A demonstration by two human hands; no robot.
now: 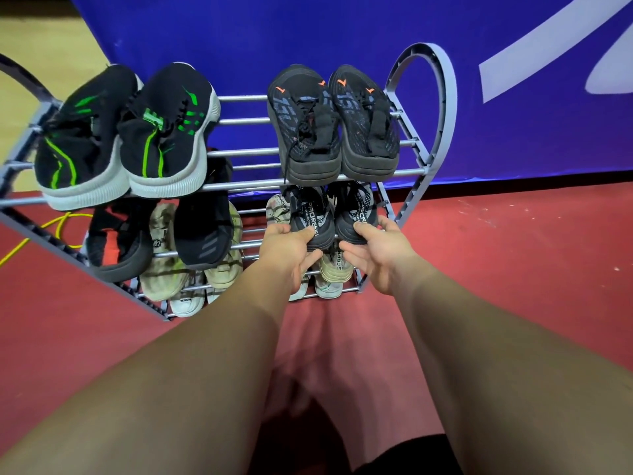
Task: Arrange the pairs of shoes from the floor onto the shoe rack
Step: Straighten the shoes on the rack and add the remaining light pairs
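Shoes (313, 214), a black-and-grey pair, sit on the middle shelf of the rack (442, 108), at its right end, heels toward me. I see my left hand (287, 250) pinching one heel and my right hand (382, 257) pinching the other, thumbs on top.

views: one (head-worn, wide-angle) | faces: forward and down onto the front of the shoe rack (445, 97) | nearness: close, left hand (284, 248) and right hand (383, 252) reach the black pair (313, 214) mid-frame | forearms enter from the bottom edge | rack's left end cut off by the frame
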